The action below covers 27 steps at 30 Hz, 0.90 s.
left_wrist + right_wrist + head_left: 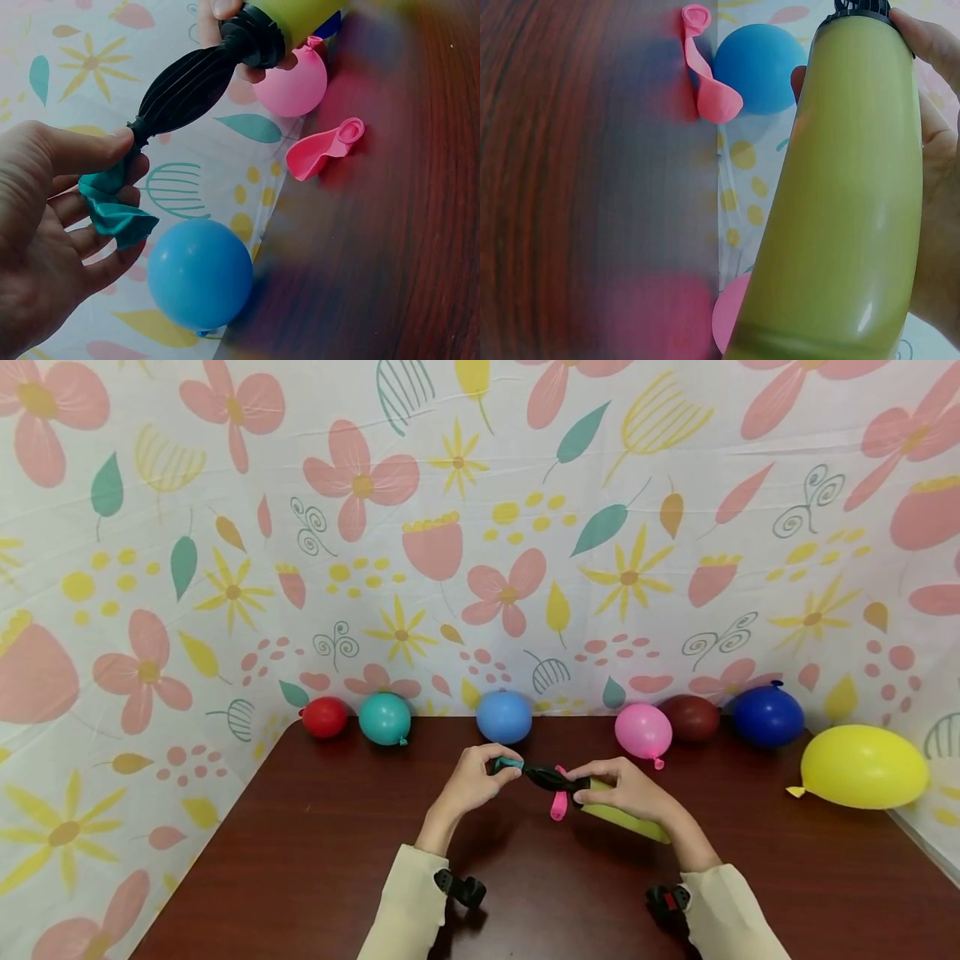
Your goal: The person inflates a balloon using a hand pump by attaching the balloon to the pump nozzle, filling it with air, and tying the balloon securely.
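Note:
My left hand (472, 783) pinches a limp teal balloon (120, 214) between thumb and fingers, its neck right at the nozzle tip of a hand balloon pump (840, 187). The pump has a yellow-green barrel and a ribbed black nozzle (184, 88). Around the black collar where barrel and nozzle meet, my right hand (633, 789) grips it with thumb and fingers. The pump is held tilted above the table, nozzle toward the left hand. A flat pink balloon (322, 150) lies on the table beyond the pump, partly hidden by it in the head view.
Along the back edge of the brown table (337, 860) sit inflated balloons: red (325, 717), teal (385, 719), light blue (504, 717), pink (643, 730), dark red (692, 718) and dark blue (768, 716). A larger yellow balloon (864, 767) lies at the right edge. Floral cloth (480, 527) hangs behind.

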{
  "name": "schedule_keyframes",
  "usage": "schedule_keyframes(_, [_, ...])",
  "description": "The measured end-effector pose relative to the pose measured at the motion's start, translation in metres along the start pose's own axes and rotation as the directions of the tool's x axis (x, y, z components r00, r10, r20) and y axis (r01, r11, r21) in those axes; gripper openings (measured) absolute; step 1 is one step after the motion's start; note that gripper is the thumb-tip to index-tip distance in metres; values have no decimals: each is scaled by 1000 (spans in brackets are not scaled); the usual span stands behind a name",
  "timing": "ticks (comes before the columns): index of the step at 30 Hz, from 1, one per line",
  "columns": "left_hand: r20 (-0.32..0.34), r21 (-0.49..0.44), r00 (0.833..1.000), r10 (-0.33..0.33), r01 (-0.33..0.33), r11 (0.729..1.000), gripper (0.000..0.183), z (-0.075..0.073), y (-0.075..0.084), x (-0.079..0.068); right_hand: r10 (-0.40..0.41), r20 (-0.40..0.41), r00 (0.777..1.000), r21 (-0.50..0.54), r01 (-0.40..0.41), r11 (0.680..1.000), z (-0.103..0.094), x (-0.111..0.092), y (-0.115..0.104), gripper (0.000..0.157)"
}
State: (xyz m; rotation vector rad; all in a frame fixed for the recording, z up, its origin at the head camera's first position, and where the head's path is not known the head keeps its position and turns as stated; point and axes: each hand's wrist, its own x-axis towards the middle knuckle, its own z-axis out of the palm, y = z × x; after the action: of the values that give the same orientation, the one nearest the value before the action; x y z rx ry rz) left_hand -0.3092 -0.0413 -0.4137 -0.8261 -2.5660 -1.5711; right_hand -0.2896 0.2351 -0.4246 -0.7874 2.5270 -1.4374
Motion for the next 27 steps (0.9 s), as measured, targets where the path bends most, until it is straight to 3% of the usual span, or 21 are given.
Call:
schedule_keyframes(15, [20, 0, 1000, 16, -16, 1000, 19, -2, -5, 0, -82, 11, 997, 70, 81, 994, 9, 5, -2, 30])
schedule_keyframes(19, [-20, 32, 999, 44, -43, 999, 21, -5, -5, -1, -51, -2, 999, 52, 51, 997, 8, 5, 1, 31])
schedule_keyframes(21, [-77, 51, 995, 69, -65, 997, 23, -6, -5, -1, -28, -13, 1000, 33, 28, 999, 7, 4, 3, 32])
schedule_keyframes(24, [-217, 93, 967, 135, -117, 989, 23, -5, -5, -1, 7, -37, 999, 7, -7, 1000, 5, 2, 4, 32])
schedule_keyframes(27, [-358, 140, 907, 224, -185, 973, 13, 0, -3, 1, 35, -74, 997, -6, -36, 999, 4, 0, 5, 33])
